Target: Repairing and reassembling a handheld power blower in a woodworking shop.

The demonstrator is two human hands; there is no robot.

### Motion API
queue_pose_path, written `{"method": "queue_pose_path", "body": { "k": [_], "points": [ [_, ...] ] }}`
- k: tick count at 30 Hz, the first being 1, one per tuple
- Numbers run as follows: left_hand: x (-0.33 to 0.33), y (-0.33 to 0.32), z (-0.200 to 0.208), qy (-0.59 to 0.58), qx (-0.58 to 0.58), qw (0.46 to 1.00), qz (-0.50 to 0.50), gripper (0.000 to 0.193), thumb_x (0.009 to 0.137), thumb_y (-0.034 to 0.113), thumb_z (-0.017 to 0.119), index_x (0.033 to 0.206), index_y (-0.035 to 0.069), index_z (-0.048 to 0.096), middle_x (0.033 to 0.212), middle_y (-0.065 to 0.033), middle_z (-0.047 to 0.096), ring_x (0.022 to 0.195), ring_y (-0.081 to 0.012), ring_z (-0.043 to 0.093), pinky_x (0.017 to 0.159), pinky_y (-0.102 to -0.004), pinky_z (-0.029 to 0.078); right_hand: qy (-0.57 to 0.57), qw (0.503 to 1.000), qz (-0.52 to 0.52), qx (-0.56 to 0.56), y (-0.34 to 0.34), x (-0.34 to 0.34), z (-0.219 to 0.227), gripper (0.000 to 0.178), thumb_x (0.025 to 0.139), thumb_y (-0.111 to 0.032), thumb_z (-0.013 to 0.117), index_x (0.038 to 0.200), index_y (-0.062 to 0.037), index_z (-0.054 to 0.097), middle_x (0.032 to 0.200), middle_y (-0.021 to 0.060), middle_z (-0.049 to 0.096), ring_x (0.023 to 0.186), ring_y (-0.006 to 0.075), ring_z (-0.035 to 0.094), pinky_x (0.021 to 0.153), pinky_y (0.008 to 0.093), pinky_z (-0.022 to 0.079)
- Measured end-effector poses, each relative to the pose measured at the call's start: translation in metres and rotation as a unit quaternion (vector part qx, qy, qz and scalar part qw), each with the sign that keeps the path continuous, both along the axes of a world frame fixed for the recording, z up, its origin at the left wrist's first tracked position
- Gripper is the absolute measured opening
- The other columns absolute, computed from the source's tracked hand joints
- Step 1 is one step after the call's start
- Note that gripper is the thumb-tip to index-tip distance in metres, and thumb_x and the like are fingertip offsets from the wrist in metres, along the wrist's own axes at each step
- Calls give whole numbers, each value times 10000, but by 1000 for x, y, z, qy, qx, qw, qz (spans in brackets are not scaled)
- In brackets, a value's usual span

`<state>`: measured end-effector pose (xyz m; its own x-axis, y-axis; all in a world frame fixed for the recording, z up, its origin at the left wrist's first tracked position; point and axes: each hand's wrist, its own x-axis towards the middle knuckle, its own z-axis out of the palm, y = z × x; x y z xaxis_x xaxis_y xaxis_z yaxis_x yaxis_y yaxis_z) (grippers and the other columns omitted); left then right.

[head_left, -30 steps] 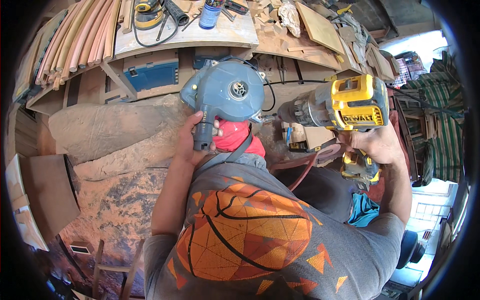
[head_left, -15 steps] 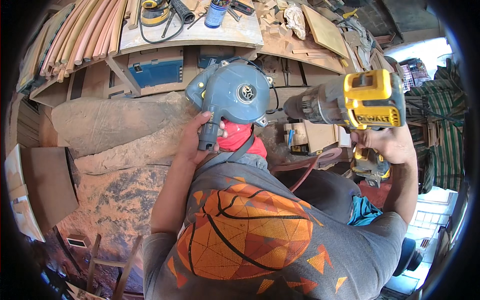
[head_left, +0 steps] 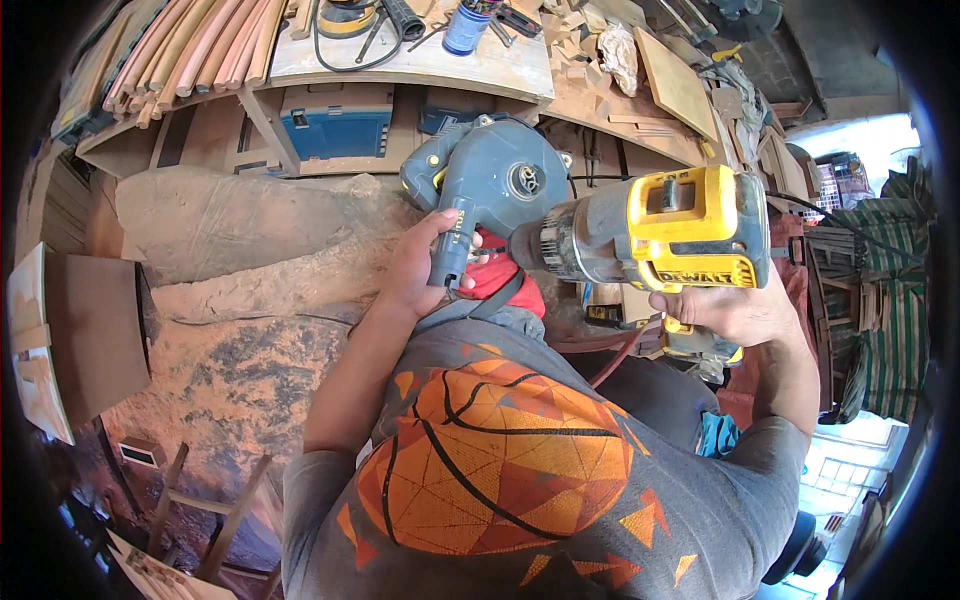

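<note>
A grey-blue electric blower (head_left: 495,170) with a round housing rests over my lap. My left hand (head_left: 412,268) is closed around its short nozzle tube (head_left: 452,240). In my right hand (head_left: 738,314) is a yellow-and-black cordless drill (head_left: 660,228), held by its grip. The drill lies level and points left. Its dark chuck (head_left: 535,245) is beside the nozzle tube and the lower part of the blower housing. A thin bit reaches toward the left hand's fingers; whether its tip touches the blower I cannot tell. Red cloth (head_left: 515,285) shows beneath the blower.
A workbench (head_left: 420,70) ahead carries a sander, cables and a blue can (head_left: 468,28). Wooden strips (head_left: 190,50) are stacked at its left. Under it sits a blue toolbox (head_left: 340,125). Wood offcuts (head_left: 590,85) lie at the right. A brown board (head_left: 95,330) leans at far left.
The drill has moved left and slightly down, bringing its chuck close beside the nozzle tube. The blower appears farther right and tilted a little as the view shifted.
</note>
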<state>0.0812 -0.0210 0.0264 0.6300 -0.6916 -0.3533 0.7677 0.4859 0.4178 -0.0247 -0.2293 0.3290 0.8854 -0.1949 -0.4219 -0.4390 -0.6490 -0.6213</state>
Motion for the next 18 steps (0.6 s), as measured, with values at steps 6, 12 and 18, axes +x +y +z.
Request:
{"method": "queue_pose_path", "body": {
  "k": [6, 12, 18],
  "points": [
    [1, 0, -1, 10, -4, 1000, 1, 431, 953, 371, 624, 1206, 25, 574, 972, -150, 684, 846, -303, 705, 498, -372, 565, 12, 996, 66, -56, 4, 7, 2, 545, 751, -38, 850, 1250, -25, 632, 1105, 75, 734, 1005, 165, 685, 909, 335, 544],
    [1, -3, 5, 10, -2, 1000, -1, 432, 955, 389, 618, 1206, 40, 579, 944, -132, 681, 833, -290, 688, 501, -363, 553, -19, 983, 175, -61, 8, 18, 7, 511, 755, 11, 799, 1235, -11, 627, 1085, 72, 720, 982, 168, 667, 884, 339, 540],
    [-1, -5, 5, 10, -6, 1000, 12, 435, 963, 393, 604, 1212, 37, 568, 946, -131, 673, 837, -297, 686, 504, -364, 551, 33, 998, 54, 12, 14, 21, 10, 493, 746, 60, 760, 1216, 7, 623, 1042, 70, 711, 944, 164, 653, 861, 331, 538]
  ]
}}
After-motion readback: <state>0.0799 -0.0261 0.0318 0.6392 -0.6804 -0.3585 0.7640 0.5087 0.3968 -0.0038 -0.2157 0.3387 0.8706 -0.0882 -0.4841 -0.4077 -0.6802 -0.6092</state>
